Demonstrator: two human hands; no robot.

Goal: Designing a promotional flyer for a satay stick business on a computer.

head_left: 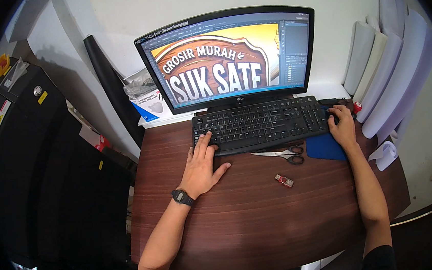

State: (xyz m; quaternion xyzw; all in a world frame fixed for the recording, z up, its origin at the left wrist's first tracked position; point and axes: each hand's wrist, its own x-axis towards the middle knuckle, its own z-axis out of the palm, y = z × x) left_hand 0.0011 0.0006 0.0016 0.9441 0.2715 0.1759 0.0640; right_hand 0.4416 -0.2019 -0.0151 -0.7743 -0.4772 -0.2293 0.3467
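Bare left forearm [164, 236] nearest, your left hand [199, 168] spreads wide onto the left end of the black plastic keyboard [259, 126], right hand [344, 128] curled over a mostly hidden dark mouse [333, 118] beside it; press lightly, keep the right wrist steady.

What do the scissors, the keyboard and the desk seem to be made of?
Scissors: shiny silver blades, likely steel; black handles, probably plastic. Keyboard: matte black, seemingly plastic, given its even, dull surface. Desk: brown streaked grain, wood or wood-look laminate; I can't tell which.
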